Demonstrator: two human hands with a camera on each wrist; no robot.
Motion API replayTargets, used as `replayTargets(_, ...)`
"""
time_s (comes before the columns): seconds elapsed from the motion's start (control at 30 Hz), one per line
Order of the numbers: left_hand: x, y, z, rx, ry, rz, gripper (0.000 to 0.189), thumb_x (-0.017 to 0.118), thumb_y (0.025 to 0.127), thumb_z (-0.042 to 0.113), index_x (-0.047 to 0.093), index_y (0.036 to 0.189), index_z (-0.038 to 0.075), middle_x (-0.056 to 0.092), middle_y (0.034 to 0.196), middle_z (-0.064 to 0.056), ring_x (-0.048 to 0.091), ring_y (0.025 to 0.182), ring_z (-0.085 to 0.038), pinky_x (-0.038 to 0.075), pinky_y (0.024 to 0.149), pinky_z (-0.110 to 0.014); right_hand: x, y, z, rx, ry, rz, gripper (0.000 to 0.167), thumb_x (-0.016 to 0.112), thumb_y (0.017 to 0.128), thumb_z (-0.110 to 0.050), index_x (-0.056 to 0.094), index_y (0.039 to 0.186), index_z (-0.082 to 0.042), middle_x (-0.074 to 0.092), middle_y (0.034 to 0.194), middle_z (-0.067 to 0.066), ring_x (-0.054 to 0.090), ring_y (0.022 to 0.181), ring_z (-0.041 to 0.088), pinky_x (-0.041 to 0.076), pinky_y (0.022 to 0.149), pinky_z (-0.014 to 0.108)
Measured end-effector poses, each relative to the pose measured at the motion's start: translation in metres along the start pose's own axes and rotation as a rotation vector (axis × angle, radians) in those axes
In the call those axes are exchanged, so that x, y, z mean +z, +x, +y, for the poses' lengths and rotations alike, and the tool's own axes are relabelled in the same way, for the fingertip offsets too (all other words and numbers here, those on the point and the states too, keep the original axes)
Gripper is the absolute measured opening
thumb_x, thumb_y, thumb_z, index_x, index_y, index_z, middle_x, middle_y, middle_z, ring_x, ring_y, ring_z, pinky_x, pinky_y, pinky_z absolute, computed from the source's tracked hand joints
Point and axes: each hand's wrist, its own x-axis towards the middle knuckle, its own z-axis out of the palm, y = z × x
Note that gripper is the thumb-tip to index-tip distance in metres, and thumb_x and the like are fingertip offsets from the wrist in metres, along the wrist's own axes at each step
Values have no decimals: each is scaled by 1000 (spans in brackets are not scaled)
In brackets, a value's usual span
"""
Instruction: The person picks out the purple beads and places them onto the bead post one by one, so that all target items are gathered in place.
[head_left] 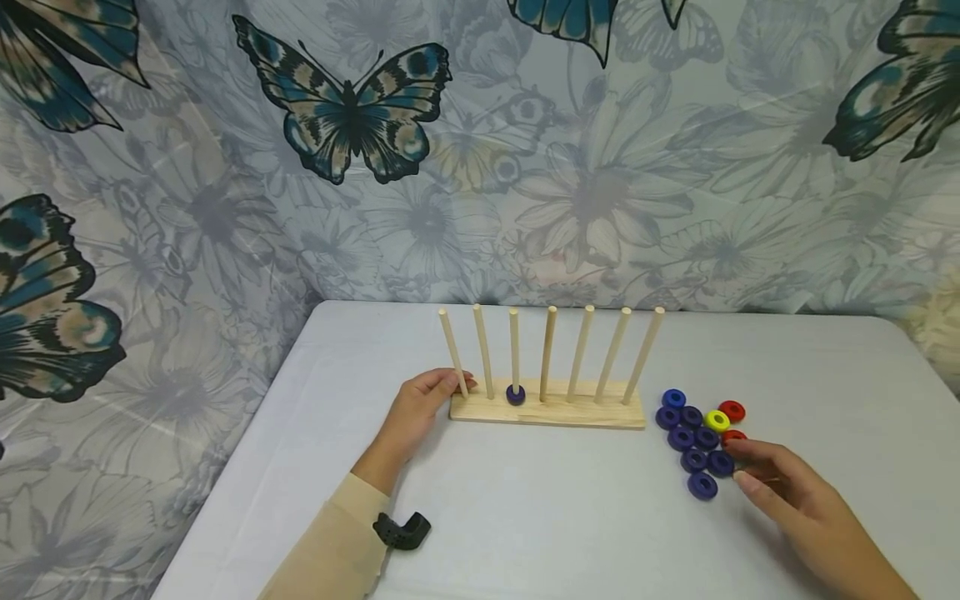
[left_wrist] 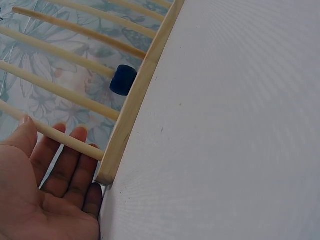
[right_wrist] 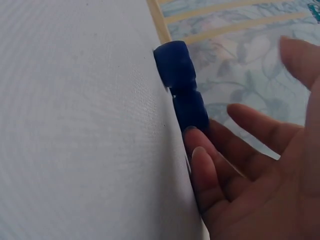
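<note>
A wooden peg rack (head_left: 555,408) with a row of upright pegs stands on the white table. One dark blue ring (head_left: 515,395) sits at the foot of the third peg from the left, and shows in the left wrist view too. My left hand (head_left: 423,408) holds the rack's left end, its thumb and fingers on either side of the outermost peg (left_wrist: 75,144). To the right of the rack lie several dark blue rings (head_left: 681,438). My right hand (head_left: 795,496) is at their right side, thumb and fingers apart, fingertips by a blue ring (head_left: 721,464) and a partly covered red ring (head_left: 733,437).
A yellow ring (head_left: 717,421), another red ring (head_left: 732,410) and a brighter blue ring (head_left: 674,398) lie among the group. The white table (head_left: 540,517) reaches back to a butterfly-patterned cloth (head_left: 480,225). A black band (head_left: 402,531) is on the left wrist.
</note>
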Motion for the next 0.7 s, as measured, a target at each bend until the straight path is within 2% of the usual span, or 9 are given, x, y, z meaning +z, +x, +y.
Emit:
replayTargets(0.2, 1, -1, 2, -2, -10, 2, 33, 62, 114, 28, 78, 128, 3, 78, 122, -9, 65, 129, -24, 41, 118, -43, 4, 0, 0, -35, -51, 49, 35, 76, 104, -6, 67, 137, -6, 68, 124, -6, 62, 100, -2, 51, 78, 10)
replayTargets(0.4, 1, -1, 3, -2, -18, 1, 32, 62, 114, 27, 78, 128, 2, 78, 122, -10, 65, 129, -24, 42, 118, -43, 7, 3, 0, -25, -115, 41, 38, 82, 98, -2, 69, 133, -5, 70, 125, 11, 59, 99, -4, 49, 77, 7)
replayTargets(0.7, 2, -1, 3, -13, -29, 7, 31, 62, 114, 25, 78, 128, 2, 79, 121, -10, 66, 127, -24, 42, 117, -43, 12, 3, -1, -62, -173, 91, 44, 88, 88, 7, 72, 128, -5, 71, 118, 9, 57, 94, -4, 46, 73, 7)
